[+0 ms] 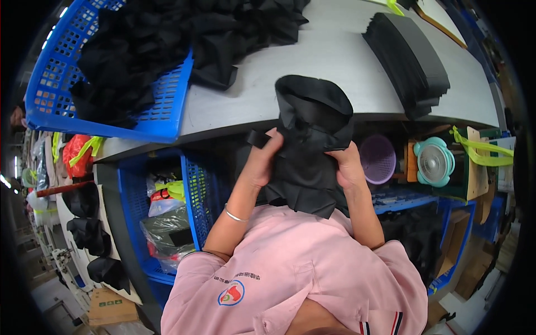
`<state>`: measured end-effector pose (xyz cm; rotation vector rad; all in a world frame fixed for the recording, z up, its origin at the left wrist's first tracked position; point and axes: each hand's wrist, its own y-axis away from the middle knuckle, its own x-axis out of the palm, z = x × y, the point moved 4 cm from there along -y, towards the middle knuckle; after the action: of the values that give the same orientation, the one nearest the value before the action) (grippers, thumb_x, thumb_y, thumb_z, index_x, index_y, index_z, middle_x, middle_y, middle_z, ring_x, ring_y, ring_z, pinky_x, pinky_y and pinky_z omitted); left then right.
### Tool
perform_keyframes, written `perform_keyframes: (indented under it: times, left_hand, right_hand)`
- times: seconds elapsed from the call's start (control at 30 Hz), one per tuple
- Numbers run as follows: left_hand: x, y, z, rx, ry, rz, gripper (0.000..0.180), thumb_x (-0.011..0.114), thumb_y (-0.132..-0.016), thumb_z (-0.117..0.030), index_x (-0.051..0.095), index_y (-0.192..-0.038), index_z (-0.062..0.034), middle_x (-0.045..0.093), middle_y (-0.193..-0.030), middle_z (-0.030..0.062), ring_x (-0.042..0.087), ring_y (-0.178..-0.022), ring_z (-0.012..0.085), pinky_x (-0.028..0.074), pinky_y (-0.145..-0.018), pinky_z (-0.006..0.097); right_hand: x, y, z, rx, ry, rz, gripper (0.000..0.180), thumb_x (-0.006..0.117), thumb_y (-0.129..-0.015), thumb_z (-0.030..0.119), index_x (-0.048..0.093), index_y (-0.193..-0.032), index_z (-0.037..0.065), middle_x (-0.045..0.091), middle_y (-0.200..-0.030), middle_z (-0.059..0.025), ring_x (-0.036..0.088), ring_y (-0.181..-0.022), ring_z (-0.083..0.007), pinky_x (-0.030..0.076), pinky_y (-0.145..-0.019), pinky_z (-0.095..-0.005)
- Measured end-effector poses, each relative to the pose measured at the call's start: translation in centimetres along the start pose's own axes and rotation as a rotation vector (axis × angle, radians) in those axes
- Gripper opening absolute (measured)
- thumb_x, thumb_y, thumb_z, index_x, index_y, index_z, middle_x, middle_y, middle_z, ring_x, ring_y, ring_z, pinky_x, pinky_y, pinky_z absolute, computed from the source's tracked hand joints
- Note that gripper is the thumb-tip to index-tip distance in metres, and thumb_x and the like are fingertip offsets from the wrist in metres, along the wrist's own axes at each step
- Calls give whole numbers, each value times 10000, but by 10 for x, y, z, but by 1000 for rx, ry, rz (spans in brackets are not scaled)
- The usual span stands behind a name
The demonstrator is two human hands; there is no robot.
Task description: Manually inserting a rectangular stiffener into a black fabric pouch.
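1. Left hand and right hand, fingers closed, grip a crumpled black fabric piece at the grey table's near edge.
2. A blue plastic basket heaped with black cloth sits left; a stack of flat black pieces lies right, with bare tabletop between.

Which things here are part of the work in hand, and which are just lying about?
In hand:
black fabric piece, gripped by left hand and right hand
black fabric heap in the blue basket
stack of black cut pieces

Lying about:
purple basket
teal fan
red bag
cardboard box
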<state>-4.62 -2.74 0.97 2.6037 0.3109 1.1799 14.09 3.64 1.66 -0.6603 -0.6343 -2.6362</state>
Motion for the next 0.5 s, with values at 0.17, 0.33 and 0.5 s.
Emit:
perform_keyframes:
  times: [0.17, 0.33, 0.5]
  left_hand:
    - [16, 5, -8, 124, -372, -60, 493, 812, -787, -114, 606, -1216, 17, 668, -1101, 61, 607, -1001, 144, 485, -909, 273]
    - [20, 9, -18, 122, -354, -97, 407, 791, -797, -66, 638, -1164, 19, 686, -1051, 67, 626, -944, 137, 514, -865, 278]
    - [21, 18, -20, 174, -355, -68, 336, 765, -833, -92, 657, -1131, 20, 695, -1024, 71, 637, -907, 134, 527, -825, 270]
  right_hand:
    - [13, 0, 4, -35, 168, -180, 218, 739, -836, 46, 686, -1041, -9, 711, -979, -61, 650, -871, -131, 519, -837, -280]
    - [7, -5, -2, -137, 229, -126, 214, 714, -860, 46, 685, -1063, -15, 708, -1017, -57, 637, -907, -119, 495, -851, -261]
    - [3, -9, -11, -79, 151, -127, 216, 723, -868, 55, 686, -1068, -19, 710, -1034, -65, 638, -935, -118, 499, -872, -264]
